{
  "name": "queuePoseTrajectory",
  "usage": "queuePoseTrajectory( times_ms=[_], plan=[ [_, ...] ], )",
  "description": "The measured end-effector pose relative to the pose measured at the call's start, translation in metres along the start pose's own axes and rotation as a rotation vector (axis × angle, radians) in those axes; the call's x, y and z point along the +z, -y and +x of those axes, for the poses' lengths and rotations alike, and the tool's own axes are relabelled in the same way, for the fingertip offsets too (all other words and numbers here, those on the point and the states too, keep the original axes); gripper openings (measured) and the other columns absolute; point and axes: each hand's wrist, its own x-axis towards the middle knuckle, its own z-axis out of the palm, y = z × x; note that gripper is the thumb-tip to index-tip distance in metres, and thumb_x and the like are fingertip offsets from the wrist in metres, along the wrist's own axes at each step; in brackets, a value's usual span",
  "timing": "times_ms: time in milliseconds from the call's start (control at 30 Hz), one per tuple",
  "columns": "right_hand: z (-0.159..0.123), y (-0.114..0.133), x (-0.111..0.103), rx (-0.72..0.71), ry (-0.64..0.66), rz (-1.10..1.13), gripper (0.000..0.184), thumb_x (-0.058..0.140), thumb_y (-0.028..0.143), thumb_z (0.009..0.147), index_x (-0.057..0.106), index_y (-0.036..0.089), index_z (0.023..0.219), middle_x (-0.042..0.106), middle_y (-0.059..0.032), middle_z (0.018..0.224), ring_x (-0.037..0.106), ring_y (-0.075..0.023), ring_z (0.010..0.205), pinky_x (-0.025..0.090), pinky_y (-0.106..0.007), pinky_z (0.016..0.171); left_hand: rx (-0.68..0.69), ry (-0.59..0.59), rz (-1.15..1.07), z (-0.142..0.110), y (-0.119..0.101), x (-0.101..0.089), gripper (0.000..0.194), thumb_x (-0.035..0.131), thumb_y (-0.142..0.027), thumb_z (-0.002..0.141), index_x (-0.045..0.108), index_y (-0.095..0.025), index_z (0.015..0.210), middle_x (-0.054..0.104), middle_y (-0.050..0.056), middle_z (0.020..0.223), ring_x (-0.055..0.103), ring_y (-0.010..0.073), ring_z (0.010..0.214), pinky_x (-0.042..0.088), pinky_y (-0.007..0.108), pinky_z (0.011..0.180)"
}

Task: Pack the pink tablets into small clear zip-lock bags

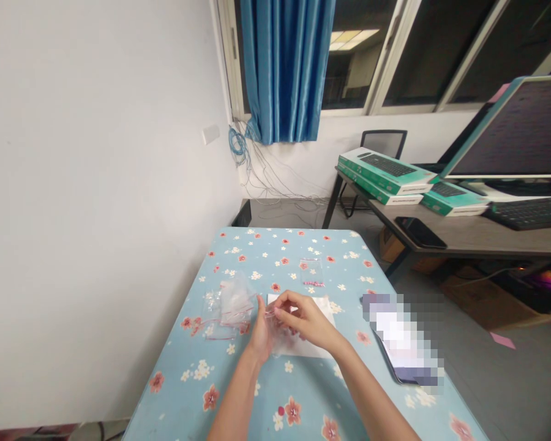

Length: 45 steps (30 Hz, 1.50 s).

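Since both forearms come up from the bottom edge, the action sits just below the middle of the frame. Right hand has thumb and forefinger pinched together at the reddish edge of a small clear bag, probably because that thin rim is the easiest bit to control. Left hand is right up against the bag's left side, thumb raised; its other fingers are mostly hidden, so I can't tell how far they're curled or how firmly they grip. My guess is it's there to steady the floppy plastic.

Under the hands there's a white sheet, maybe so clear stuff shows up better than on the busy flowered tablecloth. Right of center, a phone lies near the table's edge, its screen pixelated, handy to glance at. Left of the hands is a loose heap of clear bags, within easy reach I'd say. A bit farther up, one flat bag lies apart with a row of tiny reddish-pink pieces along its bottom, likely put there to avoid a mix-up.

Way back, upper right: keyboard boxes stacked on a desk, plus a monitor. Blue curtain hangs top center.
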Motion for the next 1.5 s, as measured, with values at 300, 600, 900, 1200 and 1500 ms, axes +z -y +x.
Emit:
queuePoseTrajectory(
  times_ms=[300, 600, 900, 1200, 1500],
  plan=[
    [-0.003, 0.012, -0.018, -0.051, -0.106, 0.02, 0.024, 0.057, 0.042, 0.084, 0.057, 0.019, 0.084, 0.057, -0.001, 0.077, 0.055, -0.0128, 0.067, 0.046, -0.023, 0.055, 0.316, 0.23, 0.47, -0.002, -0.023, 0.001, 0.068, 0.075, -0.052, 0.062, 0.061, -0.017, 0.119, 0.062, 0.014, 0.119, 0.048, 0.0331, 0.121, 0.033, 0.043, 0.102],
    [0.004, 0.016, -0.029, -0.171, -0.164, -0.248, 0.019, 0.052, 0.036, 0.089, 0.059, 0.018, 0.086, 0.062, -0.0041, 0.085, 0.06, -0.0157, 0.078, 0.051, -0.026, 0.067, 0.466, 0.047, 0.951, 0.01, -0.04, 0.01, 0.062, 0.074, -0.026, 0.068, 0.053, -0.018, 0.126, 0.061, 0.01, 0.122, 0.056, 0.0249, 0.111, 0.039, 0.038, 0.099],
    [0.012, 0.012, -0.035, -0.224, -0.222, -0.464, 0.017, 0.051, 0.03, 0.089, 0.065, 0.02, 0.092, 0.063, -0.0045, 0.093, 0.061, -0.0146, 0.075, 0.051, -0.027, 0.067, 0.914, -0.106, 1.357, 0.02, -0.037, 0.011, 0.054, 0.066, -0.028, 0.075, 0.05, -0.019, 0.125, 0.063, 0.009, 0.11, 0.059, 0.0216, 0.103, 0.047, 0.038, 0.091],
    [0.012, 0.011, -0.041, -0.238, -0.302, -0.463, 0.018, 0.051, 0.029, 0.088, 0.065, 0.021, 0.097, 0.064, -0.005, 0.098, 0.059, -0.0133, 0.073, 0.049, -0.025, 0.064, 1.012, -0.338, 1.376, 0.011, -0.03, -0.003, 0.064, 0.068, -0.03, 0.074, 0.043, -0.019, 0.132, 0.065, 0.009, 0.104, 0.061, 0.022, 0.098, 0.049, 0.038, 0.088],
    [0.01, -0.026, -0.067, 0.089, 0.06, -0.743, 0.012, 0.058, 0.022, 0.078, 0.067, 0.018, 0.085, 0.069, -0.0028, 0.079, 0.059, -0.0142, 0.066, 0.04, -0.024, 0.061, 1.23, -0.438, 1.455, 0.011, -0.026, -0.016, 0.057, 0.067, -0.028, 0.077, 0.045, -0.019, 0.129, 0.064, 0.011, 0.106, 0.06, 0.0225, 0.098, 0.05, 0.039, 0.086]
  ],
)
